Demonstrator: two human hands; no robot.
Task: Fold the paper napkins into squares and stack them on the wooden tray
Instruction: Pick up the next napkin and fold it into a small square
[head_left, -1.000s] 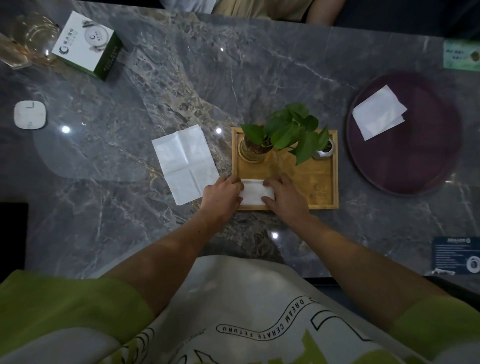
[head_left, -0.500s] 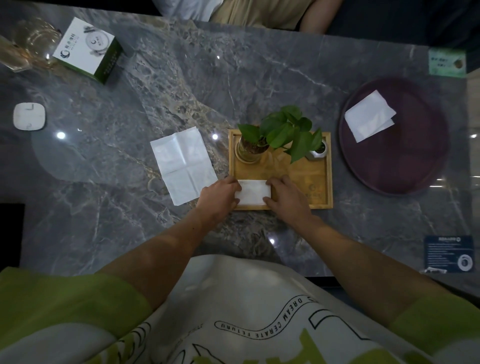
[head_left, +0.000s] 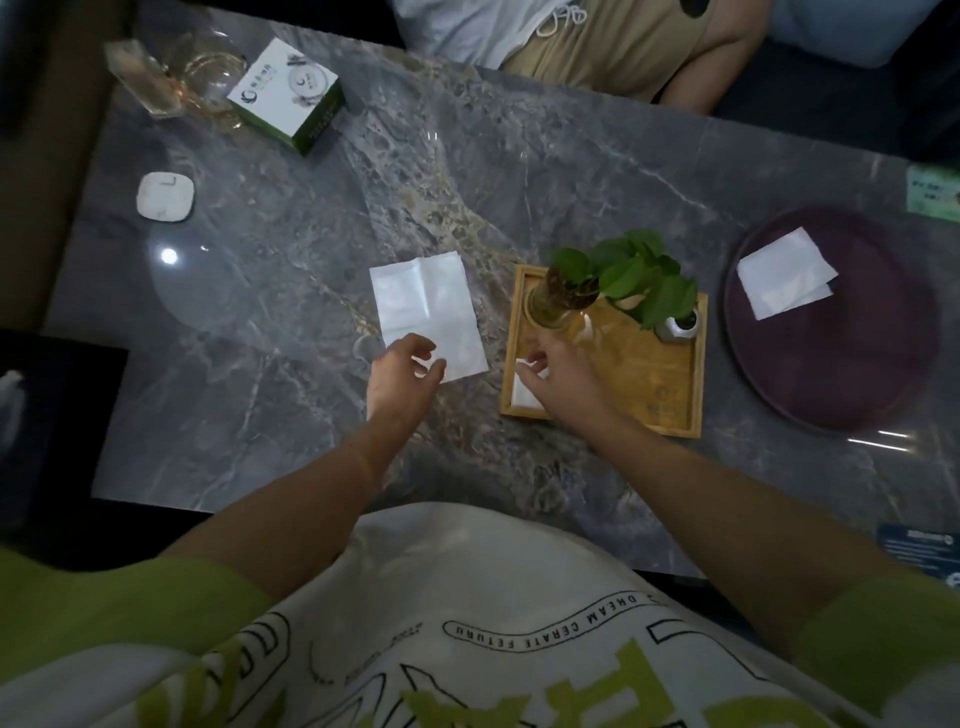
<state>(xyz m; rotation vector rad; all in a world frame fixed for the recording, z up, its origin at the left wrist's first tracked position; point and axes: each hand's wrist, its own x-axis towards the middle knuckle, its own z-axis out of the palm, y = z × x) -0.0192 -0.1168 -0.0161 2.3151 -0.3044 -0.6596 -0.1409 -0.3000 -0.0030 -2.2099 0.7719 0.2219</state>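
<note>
With the folded napkin (head_left: 524, 391) now left at the near-left corner of the wooden tray (head_left: 670, 410), the left hand (head_left: 402, 376) has swung off it, fingers spread and empty, onto the unfolded napkin (head_left: 428, 312) on the table (head_left: 291, 291), while the right hand (head_left: 558, 382) hovers loosely open above the tray, so another fold looks due.

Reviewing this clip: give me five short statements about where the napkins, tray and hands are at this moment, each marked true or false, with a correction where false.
1. A folded napkin lies in the near left corner of the wooden tray. True.
2. The unfolded napkin lies on the round dark tray. False: it lies on the marble table, left of the wooden tray.
3. The left hand is over the unfolded napkin's near edge, fingers open. True.
4. The plant stands directly on the table. False: its glass vase stands on the wooden tray.
5. The round dark tray holds no napkin. False: one napkin lies on it.
</note>
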